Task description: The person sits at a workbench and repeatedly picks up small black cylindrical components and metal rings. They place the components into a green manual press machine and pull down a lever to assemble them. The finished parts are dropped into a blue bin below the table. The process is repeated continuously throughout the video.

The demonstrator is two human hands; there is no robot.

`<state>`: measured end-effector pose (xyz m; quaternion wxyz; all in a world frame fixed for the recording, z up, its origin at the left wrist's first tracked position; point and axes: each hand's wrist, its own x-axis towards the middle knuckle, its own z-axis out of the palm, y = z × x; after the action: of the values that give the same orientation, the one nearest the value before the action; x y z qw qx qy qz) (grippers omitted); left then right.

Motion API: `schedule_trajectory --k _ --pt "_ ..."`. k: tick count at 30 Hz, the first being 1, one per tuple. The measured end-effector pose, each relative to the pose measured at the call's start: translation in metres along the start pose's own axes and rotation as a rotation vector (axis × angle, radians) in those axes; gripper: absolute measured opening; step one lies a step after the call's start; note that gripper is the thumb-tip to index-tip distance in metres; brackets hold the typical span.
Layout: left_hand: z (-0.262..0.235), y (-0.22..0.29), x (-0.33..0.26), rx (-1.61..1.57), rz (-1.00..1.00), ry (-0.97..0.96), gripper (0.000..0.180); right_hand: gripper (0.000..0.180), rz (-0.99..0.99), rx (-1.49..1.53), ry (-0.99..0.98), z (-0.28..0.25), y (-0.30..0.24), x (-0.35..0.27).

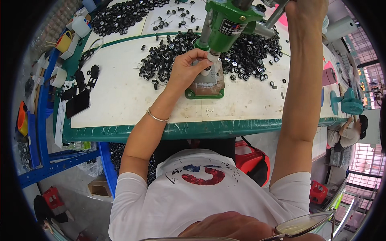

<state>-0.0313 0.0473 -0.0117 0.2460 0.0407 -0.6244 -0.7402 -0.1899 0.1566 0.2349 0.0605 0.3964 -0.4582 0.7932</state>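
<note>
A green hand press (225,28) stands on the table in front of me, its ram pointing down over a metal base plate (215,78). My left hand (188,66) is closed in a pinch under the ram, thumb and forefinger at a small pale round piece (213,58). Whether the fingers hold that piece or something behind it, I cannot make out. Below the fingertips, a small pale post (206,71) rises from the base. At the top edge my right hand (306,14) grips the end of the press lever (277,14), its fingers partly cut off.
Small black wheels with metal pins lie in heaps left (161,60) and right (255,54) of the press, with another pile (120,18) farther back. A black phone (78,103) rests at the table's left. On the right are a teal fan (350,102) and a seated person (348,132).
</note>
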Motion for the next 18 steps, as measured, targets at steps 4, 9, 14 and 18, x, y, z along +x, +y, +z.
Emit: schedule_trajectory --k 4,9,14,18 --pt "-0.001 -0.003 0.0 -0.008 0.013 0.007 0.012 0.027 -0.117 0.043 0.023 0.02 -0.019 -0.032" --pt "0.001 -0.003 -0.001 -0.004 0.021 -0.001 0.012 0.03 -0.138 0.478 -0.109 -0.002 -0.017 -0.032" --pt "-0.003 0.0 -0.003 -0.027 -0.067 -0.002 0.013 0.029 -0.035 0.36 -0.043 0.001 -0.009 -0.021" --pt "0.001 0.0 0.003 -0.063 -0.084 -0.044 0.014 0.027 -0.006 0.154 -0.052 -0.004 -0.008 -0.005"
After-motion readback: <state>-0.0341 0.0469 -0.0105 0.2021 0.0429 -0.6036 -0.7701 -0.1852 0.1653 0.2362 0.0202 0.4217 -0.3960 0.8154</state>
